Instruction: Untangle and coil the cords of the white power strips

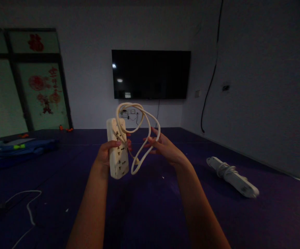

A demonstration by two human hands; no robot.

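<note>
My left hand (108, 152) grips a white power strip (119, 162) upright in front of me, thumb across its socket face and fingers behind it. The strip's cream power cord (137, 104) rises in loose loops above and to the right of it. My right hand (162, 147) is at the right side of these loops, with the cord between its thumb and partly spread fingers. Part of the cord crosses in front of the strip. Near the bottom of the loops hangs what looks like the plug (137, 161).
A second white power strip (233, 176), its cord wrapped round it, lies on the purple floor (150, 214) at right. A thin white cable (29, 207) lies at lower left, and blue cloth (22, 150) farther back. A television (151, 74) hangs on the far wall.
</note>
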